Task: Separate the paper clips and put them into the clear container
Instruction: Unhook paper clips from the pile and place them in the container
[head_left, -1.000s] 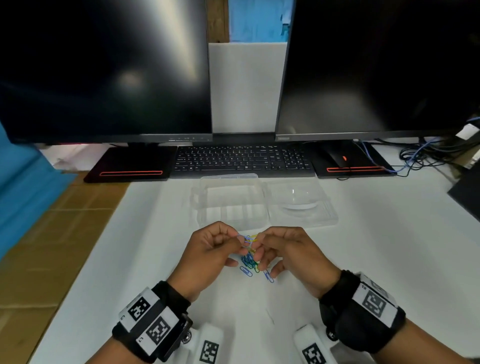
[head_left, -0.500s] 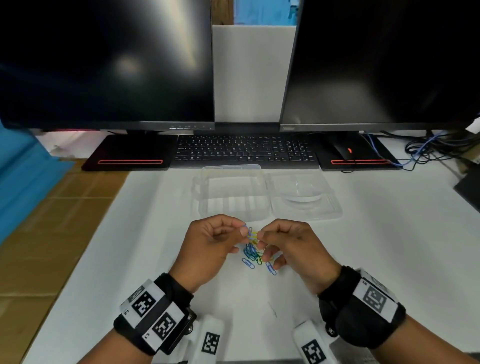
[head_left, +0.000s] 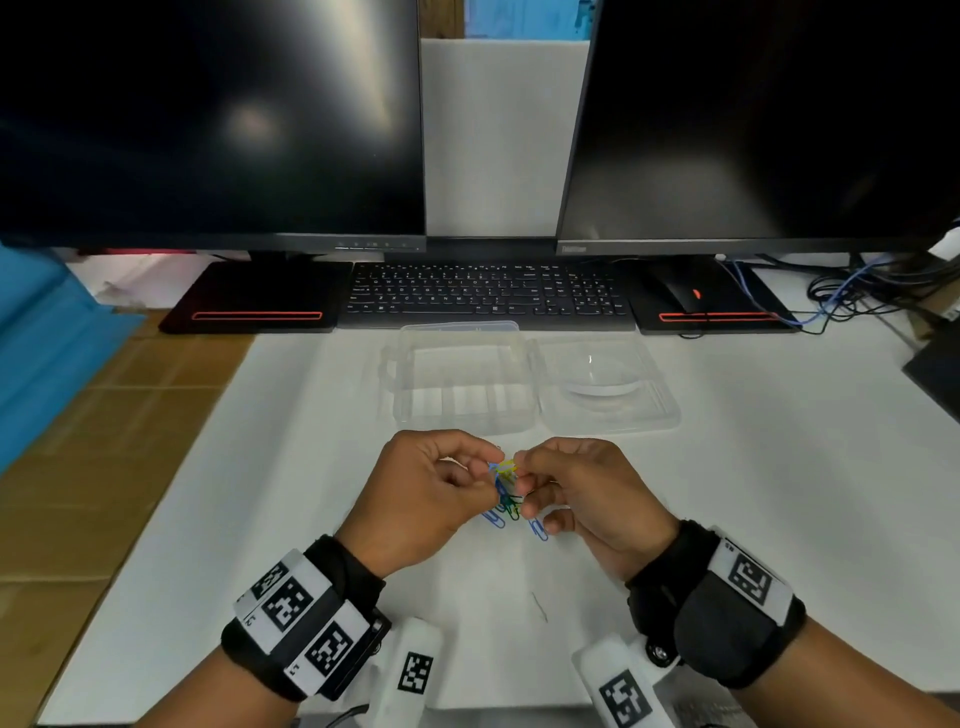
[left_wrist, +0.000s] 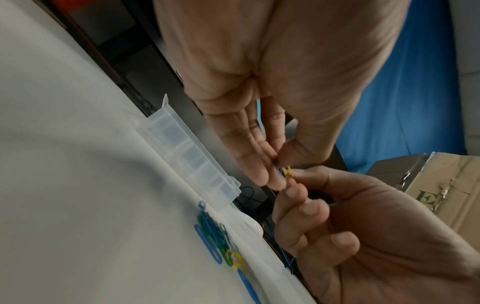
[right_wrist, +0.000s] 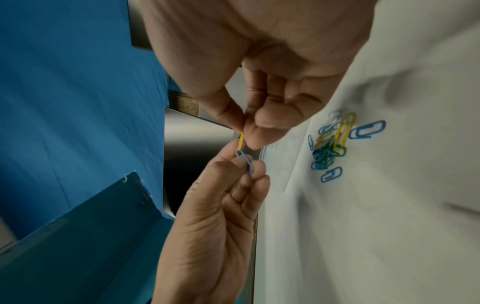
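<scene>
My left hand (head_left: 484, 469) pinches a blue paper clip (right_wrist: 244, 160) and my right hand (head_left: 522, 469) pinches a yellow paper clip (right_wrist: 241, 140). The two clips are linked and held just above the white table. Under them lies a tangled pile of blue, green and yellow paper clips (head_left: 506, 512), also seen as the pile (right_wrist: 329, 145) and the pile (left_wrist: 217, 236). The clear container (head_left: 462, 382) stands open just beyond my hands, its lid (head_left: 605, 387) lying to its right. The container (left_wrist: 187, 153) looks empty.
A black keyboard (head_left: 488, 296) lies behind the container under two dark monitors. A mouse (head_left: 685, 296) and cables (head_left: 852, 296) are at the back right. Brown cardboard (head_left: 104, 467) lies left of the white table sheet (head_left: 779, 493).
Both hands keep pinching the linked clips at the same spot above the pile. The head view has shifted slightly; nothing was let go.
</scene>
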